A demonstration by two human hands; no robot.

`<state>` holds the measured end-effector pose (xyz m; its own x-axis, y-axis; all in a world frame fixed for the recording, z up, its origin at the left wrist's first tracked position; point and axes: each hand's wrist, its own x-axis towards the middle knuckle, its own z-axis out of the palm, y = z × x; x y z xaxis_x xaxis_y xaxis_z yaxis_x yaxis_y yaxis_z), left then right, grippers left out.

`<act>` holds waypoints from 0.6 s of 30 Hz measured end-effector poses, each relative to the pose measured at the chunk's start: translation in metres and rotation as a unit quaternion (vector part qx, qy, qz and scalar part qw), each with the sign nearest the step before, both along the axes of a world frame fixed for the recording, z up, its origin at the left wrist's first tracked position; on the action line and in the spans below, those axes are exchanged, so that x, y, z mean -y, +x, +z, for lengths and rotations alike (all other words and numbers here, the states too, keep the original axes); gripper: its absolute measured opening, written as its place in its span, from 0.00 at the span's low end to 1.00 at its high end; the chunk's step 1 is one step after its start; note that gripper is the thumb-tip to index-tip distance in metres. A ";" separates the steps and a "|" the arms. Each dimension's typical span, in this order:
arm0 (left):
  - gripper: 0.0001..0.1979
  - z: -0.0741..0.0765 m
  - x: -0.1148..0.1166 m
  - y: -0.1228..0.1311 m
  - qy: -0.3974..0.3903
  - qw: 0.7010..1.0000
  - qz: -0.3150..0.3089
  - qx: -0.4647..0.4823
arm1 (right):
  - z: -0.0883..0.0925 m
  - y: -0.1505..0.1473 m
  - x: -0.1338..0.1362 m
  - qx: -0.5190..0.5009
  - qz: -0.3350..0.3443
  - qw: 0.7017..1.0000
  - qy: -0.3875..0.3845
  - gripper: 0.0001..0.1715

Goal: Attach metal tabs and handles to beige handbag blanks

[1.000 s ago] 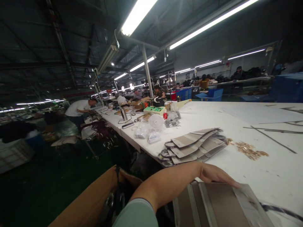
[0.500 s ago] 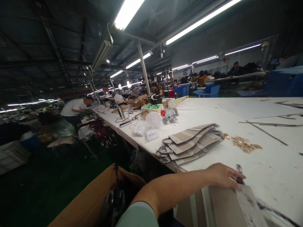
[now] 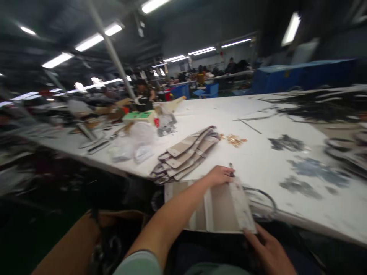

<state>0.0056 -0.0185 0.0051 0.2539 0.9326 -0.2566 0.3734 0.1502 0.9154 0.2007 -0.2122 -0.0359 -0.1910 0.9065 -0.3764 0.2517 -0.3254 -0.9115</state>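
A flat beige bag [image 3: 222,202] with pale bands lies at the table's near edge, a dark cord handle [image 3: 265,194] looping out on its right. My left hand [image 3: 220,175] reaches across it and closes on its far edge, beside a small dark tab with a metal clasp [image 3: 231,166]. The near right corner is pinched by my right hand [image 3: 268,248], thumb on top; its other fingers are partly hidden. Just beyond lies a stack of similar beige bags [image 3: 189,152]. Small gold-coloured metal pieces [image 3: 235,140] are heaped behind the stack.
On the white table [image 3: 206,114], piles of grey pieces [image 3: 288,143] and dark strips [image 3: 323,107] lie to the right. Plastic-wrapped items [image 3: 143,141] and a green-topped box [image 3: 139,116] stand left. An open cardboard box [image 3: 74,240] is below, at the near left.
My view has swung right and is blurred. My right hand has come into sight at the bag's near corner. My left hand stays at the far edge, and more of the bag shows.
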 end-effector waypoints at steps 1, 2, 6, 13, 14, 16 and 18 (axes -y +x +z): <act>0.31 -0.002 -0.004 -0.001 0.002 1.000 -0.014 0.007 | -0.001 -0.005 -0.001 -0.038 0.017 0.999 -0.002 0.40; 0.31 -0.006 -0.010 -0.002 0.007 1.000 -0.025 0.014 | -0.002 -0.008 -0.004 -0.061 0.015 0.998 -0.002 0.39; 0.31 -0.027 -0.037 -0.004 0.032 0.998 -0.050 0.027 | -0.015 -0.005 -0.021 -0.060 -0.017 0.998 0.031 0.32; 0.28 -0.033 -0.029 -0.005 0.084 0.995 -0.042 -0.018 | 0.004 0.023 -0.027 0.101 0.062 0.988 0.094 0.24; 0.28 -0.033 -0.028 -0.005 0.088 0.995 -0.042 -0.023 | 0.010 0.027 -0.030 0.153 0.065 0.979 0.116 0.22; 0.28 -0.033 -0.028 -0.006 0.091 0.994 -0.047 -0.030 | 0.022 0.033 -0.040 0.252 0.043 0.952 0.170 0.19; 0.27 -0.034 -0.029 -0.005 0.093 0.994 -0.055 -0.034 | 0.033 0.034 -0.056 0.310 0.006 0.920 0.239 0.17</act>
